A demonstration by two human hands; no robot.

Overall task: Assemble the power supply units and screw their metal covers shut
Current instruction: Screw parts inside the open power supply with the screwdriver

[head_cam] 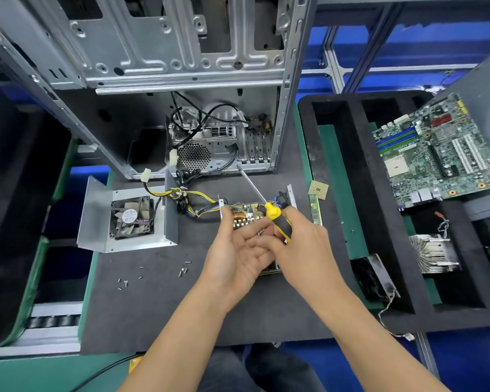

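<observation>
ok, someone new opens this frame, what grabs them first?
Probably the two hands at centre: the right hand holds a yellow-and-black screwdriver while the left hand lies palm up with screws on it. Next, the open computer case looming behind, and the green motherboard at far right.

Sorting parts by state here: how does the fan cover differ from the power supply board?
The fan cover lies alone, left on the mat, untouched; the power supply board sits under both hands. The cover is bare grey metal holding a fan; the board shows a copper coil. Yellow-black wires join them.
</observation>
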